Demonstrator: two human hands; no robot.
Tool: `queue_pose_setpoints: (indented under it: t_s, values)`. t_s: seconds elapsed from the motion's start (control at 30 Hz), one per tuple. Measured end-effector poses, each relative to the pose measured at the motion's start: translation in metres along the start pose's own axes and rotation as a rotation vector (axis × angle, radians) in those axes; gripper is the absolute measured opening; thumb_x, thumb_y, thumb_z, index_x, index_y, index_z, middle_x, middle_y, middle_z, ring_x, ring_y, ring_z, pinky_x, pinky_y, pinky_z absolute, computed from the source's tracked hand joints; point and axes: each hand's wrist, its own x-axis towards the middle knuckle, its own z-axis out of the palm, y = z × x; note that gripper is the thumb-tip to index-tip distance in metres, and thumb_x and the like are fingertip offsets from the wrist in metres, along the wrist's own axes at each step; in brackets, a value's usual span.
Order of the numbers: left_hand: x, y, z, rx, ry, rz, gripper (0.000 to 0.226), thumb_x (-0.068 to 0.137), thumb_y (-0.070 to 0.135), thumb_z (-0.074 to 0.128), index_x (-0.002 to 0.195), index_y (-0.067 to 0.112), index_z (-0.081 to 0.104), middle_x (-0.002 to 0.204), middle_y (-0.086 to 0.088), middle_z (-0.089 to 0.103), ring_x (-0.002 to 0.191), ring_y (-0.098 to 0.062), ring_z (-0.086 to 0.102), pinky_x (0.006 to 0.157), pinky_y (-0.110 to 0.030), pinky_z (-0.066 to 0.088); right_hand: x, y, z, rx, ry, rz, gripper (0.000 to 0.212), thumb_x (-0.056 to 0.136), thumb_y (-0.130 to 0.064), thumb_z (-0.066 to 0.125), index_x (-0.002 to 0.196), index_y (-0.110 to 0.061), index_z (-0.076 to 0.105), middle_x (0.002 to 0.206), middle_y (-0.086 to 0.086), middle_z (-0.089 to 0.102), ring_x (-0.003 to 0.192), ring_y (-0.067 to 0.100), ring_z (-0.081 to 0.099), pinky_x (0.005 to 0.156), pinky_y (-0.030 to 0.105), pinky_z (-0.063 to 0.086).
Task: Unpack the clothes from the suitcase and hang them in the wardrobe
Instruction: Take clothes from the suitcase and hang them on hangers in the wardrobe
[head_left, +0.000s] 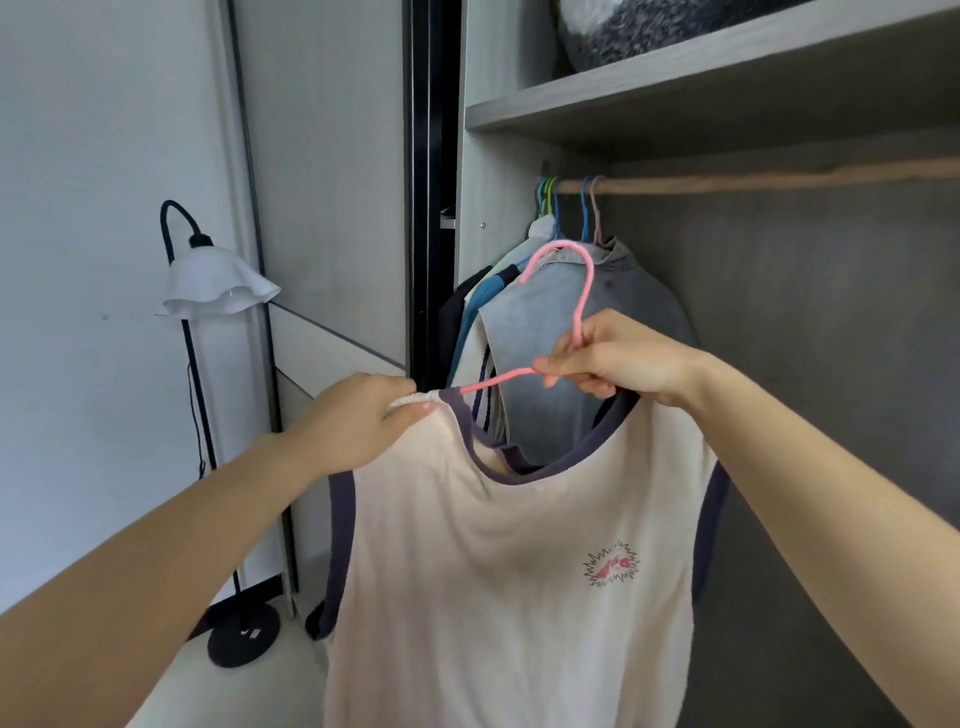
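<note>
Fingers (558, 370) on the right hand (623, 358) are curled tight round the pink hanger (586, 291), gripping it just under the hook where the neck meets the arm. The hook sticks up above the knuckles, tilted a bit to the left, and it isn't on anything. One arm of the hanger runs down and left from that grip into the shoulder strap of a cream tank top (519, 545) with dark purple trim and a small red print on the chest. The left hand (358, 421) pinches that same strap, bunching the fabric between thumb and fingertips right where the hanger arm goes in. The other strap disappears under the right hand, so I can't tell how it sits on the hanger. The rest of the top hangs down loose between both arms.

Behind all that is the open wardrobe (488, 208). Its wooden rail (753, 182) has a cluster of coloured hangers (550, 202) pushed to the left end, carrying a faded denim piece (644, 296) and a few darker clothes (483, 306) beside it. A shelf (675, 98) above holds a grey speckled bundle (649, 31). Left of the wardrobe stands a black floor lamp (218, 286) with a white ruffled shade, its round base on the pale floor (234, 691) against a plain white wall (78, 208).
</note>
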Motion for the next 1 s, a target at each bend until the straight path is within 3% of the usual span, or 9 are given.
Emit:
queue_pose_setpoints:
  t_s: [0.13, 0.23, 0.3, 0.47, 0.57, 0.7, 0.83, 0.93, 1.0]
  values:
    - [0.001, -0.014, 0.000, 0.000, 0.138, -0.021, 0.046, 0.094, 0.052, 0.043, 0.059, 0.023, 0.033, 0.051, 0.004, 0.041, 0.054, -0.017, 0.044, 0.052, -0.031, 0.032, -0.002, 0.012, -0.023, -0.063, 0.060, -0.034, 0.018, 0.075, -0.011, 0.082, 0.092, -0.009, 0.078, 0.085, 0.008, 0.075, 0.074, 0.005, 0.063, 0.078, 0.023, 0.050]
    - [-0.001, -0.039, -0.005, -0.020, 0.188, -0.061, 0.054, 0.085, 0.062, 0.031, 0.064, 0.013, 0.040, 0.053, 0.000, 0.044, 0.056, -0.024, 0.048, 0.057, -0.036, 0.039, -0.022, 0.049, -0.046, -0.243, 0.063, 0.159, 0.014, 0.070, -0.024, 0.086, 0.078, -0.014, 0.080, 0.073, 0.004, 0.074, 0.063, 0.005, 0.063, 0.068, 0.032, 0.051]
    - [-0.001, -0.047, -0.005, -0.030, 0.204, -0.068, 0.054, 0.083, 0.065, 0.032, 0.063, 0.014, 0.038, 0.052, 0.000, 0.041, 0.055, -0.022, 0.046, 0.057, -0.035, 0.039, -0.032, 0.069, -0.055, -0.223, 0.133, 0.235, 0.022, 0.066, -0.029, 0.087, 0.076, -0.011, 0.080, 0.079, 0.010, 0.075, 0.069, 0.010, 0.064, 0.075, 0.039, 0.052]
    - [0.008, -0.031, 0.001, -0.057, 0.205, -0.038, 0.042, 0.089, 0.051, 0.045, 0.059, 0.023, 0.034, 0.050, 0.002, 0.039, 0.053, -0.017, 0.043, 0.055, -0.031, 0.033, -0.038, 0.053, -0.053, -0.106, 0.083, 0.090, 0.015, 0.076, -0.020, 0.081, 0.088, -0.012, 0.079, 0.089, 0.010, 0.075, 0.080, 0.012, 0.064, 0.084, 0.031, 0.048]
    - [0.018, -0.018, 0.011, -0.128, 0.119, -0.017, 0.045, 0.095, 0.038, 0.055, 0.058, 0.026, 0.033, 0.051, 0.003, 0.038, 0.053, -0.012, 0.040, 0.055, -0.030, 0.030, -0.038, 0.027, -0.038, -0.035, 0.038, -0.032, 0.008, 0.085, -0.019, 0.074, 0.091, -0.015, 0.078, 0.078, 0.013, 0.072, 0.070, 0.015, 0.061, 0.070, 0.027, 0.048]
    - [0.026, -0.014, 0.033, -0.079, -0.006, -0.019, 0.036, 0.096, 0.042, 0.048, 0.067, 0.021, 0.046, 0.064, 0.005, 0.049, 0.071, -0.015, 0.049, 0.065, -0.032, 0.030, -0.040, 0.013, -0.020, -0.270, -0.068, 0.041, 0.017, 0.094, -0.025, 0.063, 0.087, -0.018, 0.076, 0.054, 0.003, 0.064, 0.048, 0.011, 0.047, 0.046, 0.023, 0.037]
    - [0.022, 0.021, 0.072, 0.068, -0.084, 0.038, 0.032, 0.096, 0.028, 0.047, 0.066, 0.027, 0.036, 0.075, 0.007, 0.047, 0.094, -0.020, 0.050, 0.074, -0.034, 0.026, -0.053, 0.018, 0.003, -0.383, -0.199, 0.205, 0.020, 0.097, -0.027, 0.058, 0.098, -0.011, 0.070, 0.055, -0.002, 0.066, 0.053, 0.015, 0.047, 0.055, 0.024, 0.040]
    - [0.022, 0.042, 0.088, -0.051, -0.170, 0.023, 0.009, 0.091, 0.020, 0.048, 0.092, 0.024, 0.056, 0.095, 0.006, 0.059, 0.106, -0.022, 0.053, 0.079, -0.035, 0.035, -0.073, 0.022, 0.009, -0.284, -0.136, 0.298, 0.018, 0.095, -0.020, 0.059, 0.089, -0.005, 0.066, 0.054, 0.000, 0.065, 0.054, 0.016, 0.048, 0.053, 0.027, 0.039]
    - [0.026, 0.048, 0.090, -0.088, -0.218, 0.009, 0.032, 0.089, 0.021, 0.052, 0.120, 0.028, 0.056, 0.120, 0.006, 0.057, 0.118, -0.022, 0.050, 0.089, -0.037, 0.042, -0.089, 0.019, 0.003, -0.234, -0.031, 0.356, 0.017, 0.094, -0.017, 0.059, 0.082, -0.006, 0.065, 0.054, 0.001, 0.064, 0.050, 0.013, 0.047, 0.048, 0.026, 0.037]
